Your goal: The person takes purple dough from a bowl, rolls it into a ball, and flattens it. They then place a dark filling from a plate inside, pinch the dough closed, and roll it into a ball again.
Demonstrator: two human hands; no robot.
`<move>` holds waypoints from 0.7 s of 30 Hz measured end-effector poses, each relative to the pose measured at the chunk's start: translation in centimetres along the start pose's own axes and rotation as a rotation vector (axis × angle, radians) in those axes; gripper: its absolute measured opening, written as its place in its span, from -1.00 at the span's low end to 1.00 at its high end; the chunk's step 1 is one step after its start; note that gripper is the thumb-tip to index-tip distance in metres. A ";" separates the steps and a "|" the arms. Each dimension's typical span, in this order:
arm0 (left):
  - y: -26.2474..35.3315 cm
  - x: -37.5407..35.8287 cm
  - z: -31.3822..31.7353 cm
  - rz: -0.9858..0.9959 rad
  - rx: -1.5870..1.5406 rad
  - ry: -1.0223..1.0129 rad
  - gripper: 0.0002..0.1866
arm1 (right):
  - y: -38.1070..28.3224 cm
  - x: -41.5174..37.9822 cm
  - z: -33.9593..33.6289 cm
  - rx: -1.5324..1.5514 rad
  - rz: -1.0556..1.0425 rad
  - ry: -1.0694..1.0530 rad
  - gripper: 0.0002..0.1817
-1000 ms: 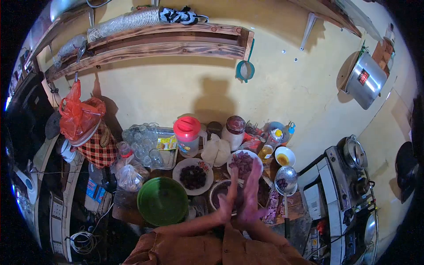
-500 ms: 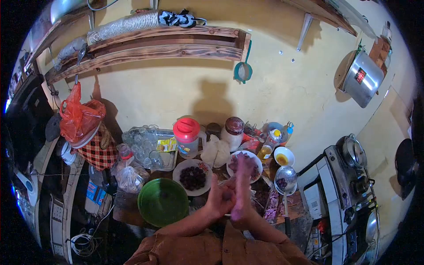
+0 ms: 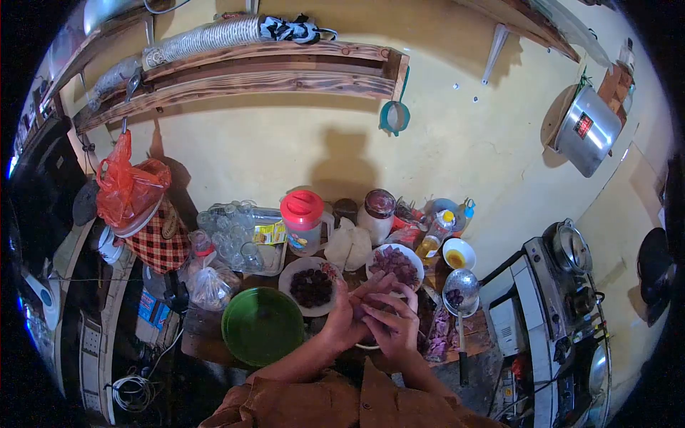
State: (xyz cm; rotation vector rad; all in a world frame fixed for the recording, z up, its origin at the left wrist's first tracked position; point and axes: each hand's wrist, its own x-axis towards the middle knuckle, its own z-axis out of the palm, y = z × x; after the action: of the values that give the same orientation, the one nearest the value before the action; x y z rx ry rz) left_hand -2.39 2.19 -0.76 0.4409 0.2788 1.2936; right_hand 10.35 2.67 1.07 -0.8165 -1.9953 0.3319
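My left hand [image 3: 342, 325] is cupped palm up in front of my chest. Over its palm curl the bent fingers of my right hand [image 3: 398, 327]. A small purple dough ball [image 3: 364, 312] shows partly between them; fingers hide the rest. Just beyond my left hand, dark purple balls [image 3: 311, 287] lie on a flowered plate [image 3: 287, 273]. Behind my right hand, lighter purple lumps [image 3: 394, 264] fill another plate [image 3: 421, 265]. Below my hands, the rim of a further dish is mostly covered.
To the left stand a green basin [image 3: 262, 327] and a tray of glasses [image 3: 232, 239]. At the back are a red-lidded pitcher [image 3: 302, 222] and a jar [image 3: 377, 215]. On the right, a skimmer [image 3: 460, 289] rests over a bowl, near a stove [image 3: 564, 274].
My palms were pressed together upright, the right one smeared by motion. Now the left palm has turned upward and my right fingers have come down, bent over it.
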 end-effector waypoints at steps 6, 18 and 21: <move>-0.2 0.0 -0.3 0.021 0.039 -0.010 0.00 | 0.0 0.0 -0.1 -0.029 -0.029 0.003 -0.74; -0.5 0.2 -0.9 -0.031 -0.022 0.019 -0.11 | -0.9 0.6 -0.4 0.166 0.290 -0.061 -0.73; -0.5 0.1 -0.5 -0.048 -0.005 0.034 -0.18 | 0.5 0.3 -0.4 -0.049 0.016 -0.078 -0.75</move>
State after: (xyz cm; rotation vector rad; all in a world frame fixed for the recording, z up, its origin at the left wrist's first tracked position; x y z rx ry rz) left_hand -2.17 2.22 -1.47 0.4065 0.3129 1.2549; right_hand 10.77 3.19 1.19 -0.8622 -2.0781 0.3293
